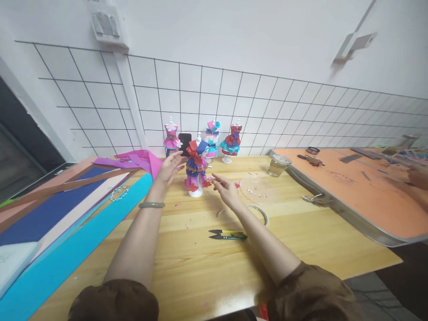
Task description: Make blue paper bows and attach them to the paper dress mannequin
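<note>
A small dress form in a layered paper dress (pixel 195 169), in purple, blue and red, stands upright on a white base on the wooden table. On its left side my left hand (pixel 172 167) is raised, fingers spread, holding nothing that I can see. My right hand (pixel 225 189) is at the right of the skirt, fingers stretched towards it and apart; no object shows in them. Whether either hand touches the dress I cannot tell. Thread snips (pixel 228 234) and a roll of tape (pixel 262 215) lie nearer to me, by my right forearm.
Three more dressed forms, one pink (pixel 171 136), one white and turquoise (pixel 211 139), one red and blue (pixel 233 140), and a dark phone (pixel 185 143) stand behind. Coloured paper strips (pixel 100 227) lie left. A lidded cup (pixel 279 166) and an orange-topped table (pixel 354 187) are right.
</note>
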### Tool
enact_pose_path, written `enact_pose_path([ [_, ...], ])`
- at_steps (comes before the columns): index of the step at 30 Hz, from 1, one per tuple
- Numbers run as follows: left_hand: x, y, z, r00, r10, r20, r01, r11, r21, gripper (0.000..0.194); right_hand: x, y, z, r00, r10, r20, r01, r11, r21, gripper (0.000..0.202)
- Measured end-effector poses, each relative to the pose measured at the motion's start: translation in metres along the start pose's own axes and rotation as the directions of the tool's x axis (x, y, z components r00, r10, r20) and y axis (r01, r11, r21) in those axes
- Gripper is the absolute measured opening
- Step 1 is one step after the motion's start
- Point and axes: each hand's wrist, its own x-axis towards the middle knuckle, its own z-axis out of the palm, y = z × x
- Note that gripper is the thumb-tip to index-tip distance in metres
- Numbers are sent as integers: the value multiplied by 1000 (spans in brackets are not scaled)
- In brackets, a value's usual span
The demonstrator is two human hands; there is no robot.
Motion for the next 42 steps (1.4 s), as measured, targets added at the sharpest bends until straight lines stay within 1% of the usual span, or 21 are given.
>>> enact_pose_path([
  [1,-2,3,3,995,-4,99,1,1000,30,59,3,2,5,999,-37,-6,37,999,-21,40],
  [2,-3,5,6,981,-15,191,3,998,65,69,7,4,10,997,-78,-14,77,996,-47,39],
  [3,-5,6,9,965,-27,259,1,995,101,79,10,6,14,993,-119,-25,117,990,-77,39],
  [5,-6,6,14,943,-45,330,-12,985,171,89,15,8,22,981,-187,-47,178,973,-147,38],
  [8,-5,1,20,948,-9,317,-72,968,241,87,16,9,29,966,-250,-60,229,945,-235,38],
  [13,-4,-6,29,957,108,270,-193,930,311,70,13,9,35,950,-309,-40,284,911,-299,40],
  [18,-4,-7,32,968,130,215,-207,895,394,70,12,10,37,946,-324,-3,301,884,-359,40],
  [24,-5,-8,35,967,144,211,-224,874,431,67,13,10,39,940,-342,3,316,865,-389,37],
  [27,-5,-9,36,970,127,209,-210,872,443,65,12,9,39,941,-338,1,312,868,-387,35],
  [30,-5,-9,35,972,118,205,-199,876,440,69,12,9,40,945,-328,3,306,875,-376,35],
  [34,-6,-9,34,973,102,206,-182,889,419,71,12,11,39,947,-322,-8,304,901,-310,36],
  [38,-7,-7,35,970,103,219,-184,903,389,67,13,13,36,956,-283,-73,261,939,-223,36],
  [42,-8,-5,34,962,113,248,-199,914,354,73,14,17,31,959,-248,-141,222,959,-173,34],
])
